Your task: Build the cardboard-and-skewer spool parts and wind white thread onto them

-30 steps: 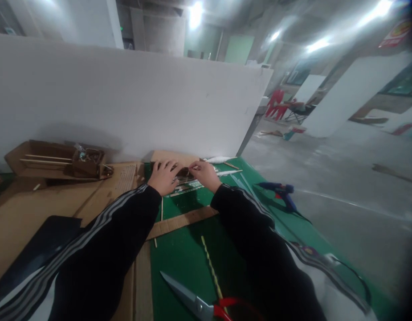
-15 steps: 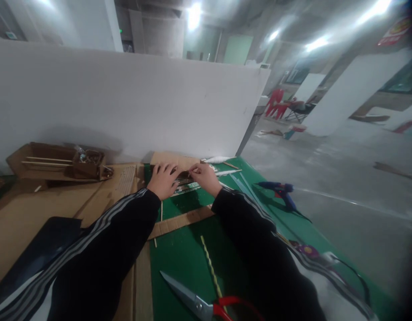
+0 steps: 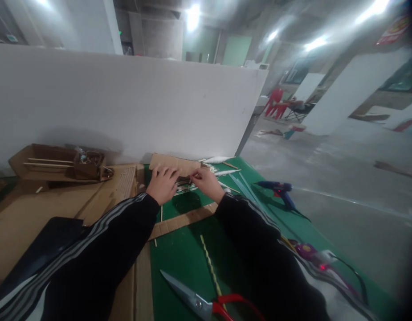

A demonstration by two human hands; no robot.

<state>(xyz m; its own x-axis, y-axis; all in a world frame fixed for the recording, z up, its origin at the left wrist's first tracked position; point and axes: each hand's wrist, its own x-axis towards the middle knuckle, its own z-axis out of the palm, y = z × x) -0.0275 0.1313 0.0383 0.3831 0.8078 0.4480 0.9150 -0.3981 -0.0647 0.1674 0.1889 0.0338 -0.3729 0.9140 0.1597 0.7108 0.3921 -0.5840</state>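
Note:
At the far end of the green table top, my left hand (image 3: 161,184) lies with its fingers spread over the near edge of a brown cardboard piece (image 3: 175,163). My right hand (image 3: 207,183) is close beside it, thumb and fingertips pinched at the cardboard's near right side. Whatever is between those fingertips is small and dark, and I cannot make it out. Beneath and between the hands lies a group of thin, shiny strips (image 3: 185,188), partly covered. A cardboard strip (image 3: 182,221) lies across the green surface nearer to me, below both hands.
Red-handled scissors (image 3: 198,304) lie in front, by a twisted yellowish stick (image 3: 210,263). A blue glue gun (image 3: 282,189) rests at the right edge. A cardboard box (image 3: 52,167) with sticks stands left. A white partition (image 3: 132,102) rises behind; white-wrapped pieces (image 3: 219,159) lie beside it.
Both hands have come down slightly toward me, and more of the cardboard piece shows above them. The left fingers remain spread and the right fingers remain pinched.

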